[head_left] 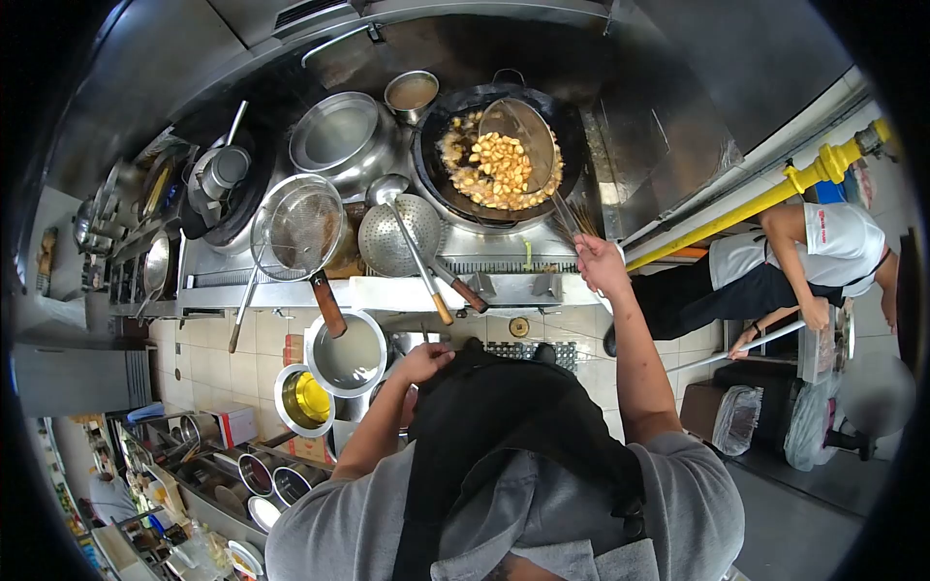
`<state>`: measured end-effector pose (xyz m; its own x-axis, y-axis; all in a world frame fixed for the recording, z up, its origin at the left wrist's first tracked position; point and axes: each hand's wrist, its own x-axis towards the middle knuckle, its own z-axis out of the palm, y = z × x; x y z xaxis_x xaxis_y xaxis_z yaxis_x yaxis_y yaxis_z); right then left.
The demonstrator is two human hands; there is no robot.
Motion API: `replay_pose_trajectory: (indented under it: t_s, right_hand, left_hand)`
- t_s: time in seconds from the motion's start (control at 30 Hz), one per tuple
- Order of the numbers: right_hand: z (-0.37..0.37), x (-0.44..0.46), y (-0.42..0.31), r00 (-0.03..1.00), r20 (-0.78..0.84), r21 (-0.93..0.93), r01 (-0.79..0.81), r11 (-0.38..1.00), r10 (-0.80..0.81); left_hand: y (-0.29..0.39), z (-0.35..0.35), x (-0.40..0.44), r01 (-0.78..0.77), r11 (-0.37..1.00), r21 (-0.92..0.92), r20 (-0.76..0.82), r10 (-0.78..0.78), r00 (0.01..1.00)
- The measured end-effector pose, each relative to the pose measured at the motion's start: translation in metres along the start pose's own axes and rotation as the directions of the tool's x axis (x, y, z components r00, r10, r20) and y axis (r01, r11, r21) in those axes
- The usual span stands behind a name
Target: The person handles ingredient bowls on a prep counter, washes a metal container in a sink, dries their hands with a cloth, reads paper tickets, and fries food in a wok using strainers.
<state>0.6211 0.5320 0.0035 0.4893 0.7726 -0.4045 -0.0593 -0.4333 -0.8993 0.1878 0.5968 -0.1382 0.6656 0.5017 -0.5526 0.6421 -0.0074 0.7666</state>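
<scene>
Round, long-handled metal mesh strainer lies tilted over the large black wok on the range, with a heap of small golden-brown pieces against its mesh; whether all of them sit inside the bowl or some float just below, I cannot tell. More pieces spread around it in dark, foaming oil.

Its long axis slants across the wok: the bowl end points away from the person and to the left, the handle back toward the person and to the right.

To work this well, I would sweep the rim low under the pieces, turn them gently so they colour evenly, and lift level, letting oil drain through the mesh over the wok. A sharp tilt could spill the load and splash hot oil.

The right hand is closed round the strainer's handle near its end, beside a bundle of thin brown bristles. The left hand rests at the black apron, fingers bent; I cannot tell whether it grips anything.

Left of the wok lie a perforated steel ladle and a second, wooden-handled mesh strainer.
</scene>
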Motion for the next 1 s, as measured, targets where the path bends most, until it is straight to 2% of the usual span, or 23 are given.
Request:
replay_pose_trajectory:
  t_s: [0.03,0.07,0.1,0.13,0.17,0.2,0.23,0.3,0.33,0.43,0.5,0.63,0.7,0.73,0.8,0.9,1.0]
  right_hand:
    - [-0.001,0.000,0.002,0.999,-0.045,-0.013,0.023,1.000,-0.023]
    - [-0.006,-0.004,-0.002,0.998,-0.058,-0.174,0.020,0.985,-0.030]
    - [-0.009,0.000,0.003,0.998,-0.058,-0.177,0.022,0.984,-0.033]
    - [-0.009,0.006,0.013,0.958,-0.121,-0.372,0.200,0.906,-0.261]
    - [-0.010,0.009,0.019,0.866,-0.133,-0.559,0.336,0.758,-0.482]
    - [-0.011,0.008,0.012,0.904,-0.144,-0.518,0.278,0.809,-0.402]
    - [-0.011,0.005,0.003,0.935,-0.154,-0.478,0.213,0.852,-0.319]
    - [-0.016,0.014,0.007,0.863,-0.125,-0.623,0.315,0.716,-0.489]
    - [-0.020,0.017,0.005,0.863,-0.122,-0.625,0.317,0.713,-0.490]
    - [-0.024,0.018,0.000,0.817,-0.094,-0.668,0.372,0.644,-0.569]
    - [-0.026,0.016,-0.007,0.833,-0.131,-0.663,0.329,0.673,-0.537]
    - [-0.034,0.014,-0.019,0.842,-0.162,-0.663,0.294,0.689,-0.514]
    - [-0.041,0.008,-0.031,0.839,-0.129,-0.689,0.308,0.656,-0.529]
    - [-0.044,0.008,-0.033,0.839,-0.129,-0.690,0.308,0.656,-0.529]
    - [-0.050,0.008,-0.035,0.807,-0.132,-0.721,0.320,0.614,-0.575]
    - [-0.055,0.001,-0.043,0.807,-0.159,-0.682,0.327,0.654,-0.569]
    - [-0.062,0.001,-0.046,0.804,-0.192,-0.685,0.300,0.664,-0.562]
  left_hand:
    - [0.011,0.001,0.001,0.013,0.999,-0.032,0.023,-0.013,1.000]
    - [0.041,0.002,-0.005,-0.032,0.997,-0.077,-0.011,0.031,0.999]
    - [0.065,0.001,-0.006,-0.034,0.996,-0.079,-0.013,0.033,0.999]
    - [0.085,0.000,-0.005,-0.119,0.993,-0.012,-0.022,0.119,0.993]
    - [0.103,0.000,-0.001,-0.202,0.978,0.056,-0.026,0.204,0.979]
    - [0.119,0.002,0.005,-0.235,0.950,0.204,-0.094,0.258,0.962]
    - [0.136,0.003,0.012,-0.294,0.919,0.262,-0.155,0.341,0.927]
    - [0.169,0.002,0.030,-0.367,0.837,0.404,-0.259,0.490,0.832]
    - [0.185,0.001,0.042,-0.378,0.790,0.483,-0.301,0.555,0.775]
    - [0.221,-0.002,0.081,-0.307,0.753,0.582,-0.335,0.567,0.753]
    - [0.231,0.001,0.110,-0.196,0.731,0.654,-0.412,0.561,0.718]
    - [0.237,0.004,0.155,-0.104,0.706,0.700,-0.465,0.562,0.683]
    - [0.237,0.004,0.173,0.019,0.655,0.756,-0.423,0.466,0.777]
    - [0.242,0.001,0.176,0.018,0.655,0.756,-0.423,0.467,0.776]
    - [0.247,-0.004,0.180,0.072,0.642,0.763,-0.397,0.377,0.837]
    - [0.247,-0.009,0.181,0.092,0.648,0.756,-0.398,0.344,0.850]
    - [0.237,-0.011,0.185,0.059,0.658,0.750,-0.414,0.399,0.818]
